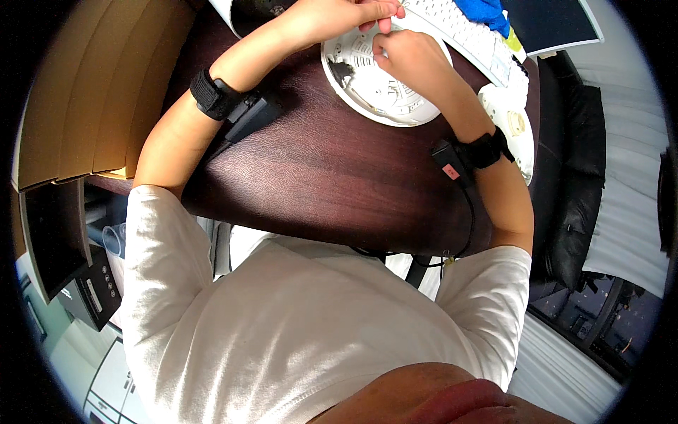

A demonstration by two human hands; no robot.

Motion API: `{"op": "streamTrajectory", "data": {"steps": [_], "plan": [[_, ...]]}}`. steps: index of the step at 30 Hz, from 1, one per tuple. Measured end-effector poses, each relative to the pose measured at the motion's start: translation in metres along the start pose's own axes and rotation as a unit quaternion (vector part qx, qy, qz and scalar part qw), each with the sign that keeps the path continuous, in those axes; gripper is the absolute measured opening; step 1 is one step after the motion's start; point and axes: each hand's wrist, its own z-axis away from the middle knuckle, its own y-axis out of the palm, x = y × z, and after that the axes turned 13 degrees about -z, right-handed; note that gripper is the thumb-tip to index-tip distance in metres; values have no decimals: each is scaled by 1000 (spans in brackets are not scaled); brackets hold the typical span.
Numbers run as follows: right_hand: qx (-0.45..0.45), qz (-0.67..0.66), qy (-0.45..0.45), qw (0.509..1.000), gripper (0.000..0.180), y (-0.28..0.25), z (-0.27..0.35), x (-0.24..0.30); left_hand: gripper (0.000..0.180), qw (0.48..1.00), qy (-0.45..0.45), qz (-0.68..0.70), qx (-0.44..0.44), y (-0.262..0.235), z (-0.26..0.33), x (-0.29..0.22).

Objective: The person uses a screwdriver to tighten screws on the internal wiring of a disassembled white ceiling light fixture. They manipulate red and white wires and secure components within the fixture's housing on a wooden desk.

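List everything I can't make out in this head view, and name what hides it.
Head view, bare left hand: cut off along the top edge; anything between its fingertips is too small to tell.
Head view, bare right hand: its curled fingers hide the palm, so any grip is unclear.
Head view, round white plastic housing: partly covered by the right hand.
Head view, crumpled blue material: cut off by the top edge.

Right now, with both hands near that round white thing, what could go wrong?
The black cable beside the right forearm might snag. That forearm could nudge the white part lying near the table's edge. Anything slipping from the left hand or right hand might fall into the round shell.
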Motion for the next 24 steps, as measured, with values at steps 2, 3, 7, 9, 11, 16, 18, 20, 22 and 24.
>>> {"op": "streamTrajectory", "data": {"steps": [2,3,7,9,11,16,18,20,22,24], "plan": [[-27,-68,16,997,11,-4,1,0,15,1000,-8,-26,-8,1,1,-2],[-45,-141,42,988,12,-11,3,3,14,999,-12,-40,-12,1,1,-3],[-75,-491,153,854,14,-29,8,-5,22,996,52,-68,9,1,-2,16],[-93,-566,144,806,16,-39,13,7,22,995,72,-63,-4,4,-1,16],[-104,-617,145,767,18,-34,16,7,23,996,50,-69,0,2,-2,18],[-97,-735,159,652,20,-27,19,12,24,998,46,-36,6,4,0,13],[-85,-781,158,599,21,-26,19,12,23,999,42,-32,-10,4,1,12],[-87,-821,148,545,23,-24,17,14,23,998,43,-40,-22,4,2,11],[-102,-847,168,494,23,-19,16,18,23,997,48,-61,-30,5,2,10],[-111,-872,163,448,18,-19,15,21,23,996,62,-43,-53,7,2,11]]}}
